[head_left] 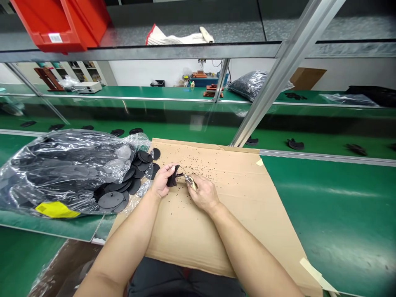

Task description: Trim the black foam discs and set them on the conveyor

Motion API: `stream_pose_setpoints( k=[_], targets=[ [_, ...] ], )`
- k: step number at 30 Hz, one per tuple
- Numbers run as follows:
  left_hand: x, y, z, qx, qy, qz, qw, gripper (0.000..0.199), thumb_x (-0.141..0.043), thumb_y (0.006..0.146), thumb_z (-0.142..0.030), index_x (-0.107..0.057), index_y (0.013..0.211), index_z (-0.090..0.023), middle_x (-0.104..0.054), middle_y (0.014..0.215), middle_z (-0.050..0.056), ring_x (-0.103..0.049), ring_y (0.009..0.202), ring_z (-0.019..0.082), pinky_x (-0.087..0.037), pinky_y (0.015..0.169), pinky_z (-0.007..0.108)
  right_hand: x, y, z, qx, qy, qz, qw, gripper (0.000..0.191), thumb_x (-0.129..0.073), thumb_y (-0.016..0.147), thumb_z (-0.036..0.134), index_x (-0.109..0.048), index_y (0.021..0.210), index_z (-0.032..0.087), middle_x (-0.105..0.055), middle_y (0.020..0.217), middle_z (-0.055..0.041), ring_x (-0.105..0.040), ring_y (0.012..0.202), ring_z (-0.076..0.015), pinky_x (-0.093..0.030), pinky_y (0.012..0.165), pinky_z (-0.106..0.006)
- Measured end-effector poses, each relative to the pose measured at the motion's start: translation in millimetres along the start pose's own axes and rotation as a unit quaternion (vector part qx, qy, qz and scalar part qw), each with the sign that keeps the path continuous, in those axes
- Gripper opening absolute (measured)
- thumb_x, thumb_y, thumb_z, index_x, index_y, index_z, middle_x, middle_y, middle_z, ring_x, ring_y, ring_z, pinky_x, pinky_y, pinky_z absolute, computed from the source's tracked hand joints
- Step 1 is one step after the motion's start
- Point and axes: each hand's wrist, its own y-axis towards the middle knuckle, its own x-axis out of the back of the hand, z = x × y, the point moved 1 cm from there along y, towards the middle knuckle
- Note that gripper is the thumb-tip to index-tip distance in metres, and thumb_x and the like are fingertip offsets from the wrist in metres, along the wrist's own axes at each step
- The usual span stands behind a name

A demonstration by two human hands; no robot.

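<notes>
My left hand [162, 180] is closed on a black part [173, 176] that looks bent or folded, held above a cardboard sheet [192, 235]. In my right hand [204, 193] is a small pair of pliers or cutters [191, 182], its tip pointing at a thin dark piece beside the black part. Whether the tip touches that piece is too small to tell. Tiny black bits lie scattered over the cardboard around both hands. Left of my left hand, round black discs [111, 199] spill from a clear plastic bag [62, 169].
Behind the cardboard, dark parts [295, 144] lie spaced along a green surface. A slanted metal post [266, 95] rises at the cardboard's back edge. Overhead, a shelf holds a red bin [62, 24] and a white glove [179, 38]. Tape [317, 274] holds the cardboard's right corner.
</notes>
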Motion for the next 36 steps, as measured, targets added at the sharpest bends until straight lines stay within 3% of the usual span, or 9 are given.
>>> stream_pose_setpoints(
  k=[8, 23, 36],
  targets=[
    [-0.8, -0.8, -0.7, -0.006, 0.014, -0.016, 1.000, 0.037, -0.081, 0.062, -0.022, -0.064, 0.093, -0.012, -0.061, 0.072, 0.001, -0.054, 0.057, 0.007, -0.046, 0.049, 0.015, -0.4, 0.0, 0.1, -0.007, 0.002, 0.024, 1.000, 0.014, -0.050, 0.086, 0.020, -0.061, 0.095, 0.020, -0.064, 0.084, -0.0038, -0.056, 0.080, -0.0192, -0.042, 0.077, -0.028],
    [2.7, 0.1, 0.6, -0.066, 0.073, -0.005, 0.995, 0.041, -0.083, 0.059, -0.033, -0.066, 0.091, -0.013, -0.064, 0.082, 0.002, -0.057, 0.068, 0.009, -0.047, 0.065, 0.018, 9.6, 3.8, -0.2, -0.061, -0.045, 0.111, 0.991, 0.020, -0.054, 0.075, 0.011, -0.063, 0.090, 0.023, -0.066, 0.091, -0.0021, -0.058, 0.082, -0.0193, -0.043, 0.070, -0.028],
    [5.8, 2.3, 3.1, -0.087, 0.091, -0.016, 0.992, 0.039, -0.082, 0.060, -0.033, -0.067, 0.090, -0.014, -0.065, 0.084, 0.002, -0.057, 0.072, 0.010, -0.046, 0.067, 0.019, 11.2, 3.7, 1.2, -0.083, -0.019, 0.135, 0.987, 0.013, -0.052, 0.077, 0.010, -0.058, 0.077, 0.022, -0.063, 0.081, -0.0022, -0.057, 0.074, -0.0183, -0.041, 0.064, -0.027]
  ],
)
